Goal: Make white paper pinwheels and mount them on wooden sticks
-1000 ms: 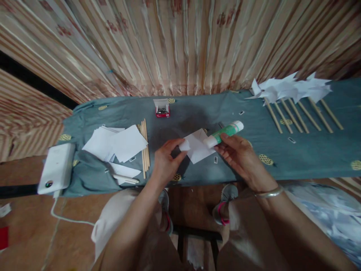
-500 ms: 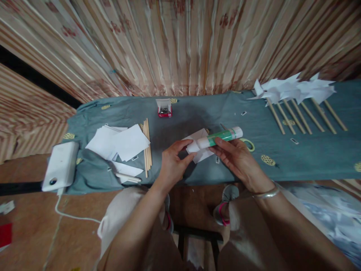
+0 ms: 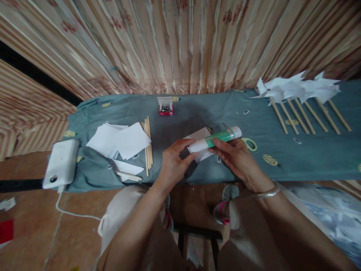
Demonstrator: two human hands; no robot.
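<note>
My right hand (image 3: 238, 160) grips a green-and-white glue stick (image 3: 218, 137) by its middle, held level above the table. Thumb and fingers of my left hand (image 3: 173, 163) pinch the white cap end of the same stick. Under both hands a small white paper square (image 3: 200, 134) lies on the grey-blue cloth (image 3: 197, 113). A metal bangle sits on my right wrist.
A pile of white paper squares (image 3: 120, 140) and several wooden sticks (image 3: 148, 145) lie left. A white device (image 3: 59, 162) with a cable sits at the left edge. A red box of pins (image 3: 166, 108) stands at the back. Finished paper pinwheels on sticks (image 3: 299, 99) lie right; scissors handle (image 3: 249, 144) nearby.
The two hands came together: the cap in my left hand has met the glue stick, and the stick has tilted from slanted to nearly level.
</note>
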